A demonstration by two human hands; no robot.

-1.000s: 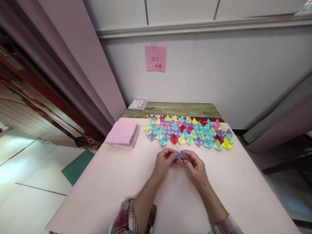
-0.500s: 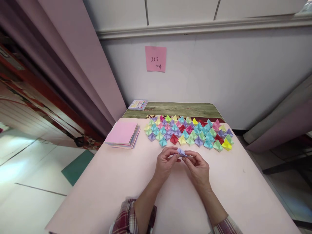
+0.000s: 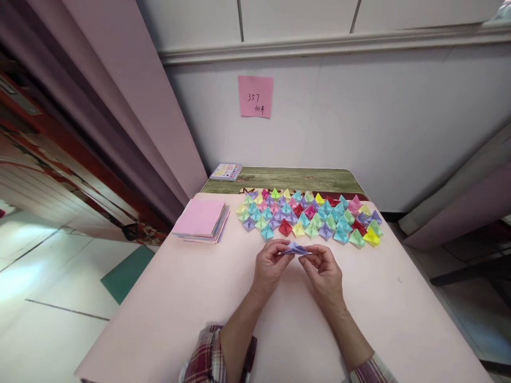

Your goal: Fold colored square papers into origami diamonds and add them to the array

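Note:
Between my two hands is a small piece of folded lavender origami paper (image 3: 294, 248), boat-like with a raised middle. My left hand (image 3: 269, 268) pinches its left end between thumb and fingers. On the other side, my right hand (image 3: 324, 271) has its thumb and fingers closed at the right end. Both hands are held just over the near side of the table, in front of several rows of finished folded paper boats (image 3: 297, 213) in many colours. The fingertips partly hide the ends of the lavender piece.
To the left lies a stack of square coloured paper (image 3: 202, 218), pink on top. A small printed packet (image 3: 225, 171) sits at the far left corner of the table (image 3: 191, 308), which has a pale pink cover. A pink note (image 3: 255, 96) is stuck on the wall.
The lavender paper has spread wider and flatter between my fingers, with more of it showing. My hands have hardly moved, and the rows of folded paper look the same.

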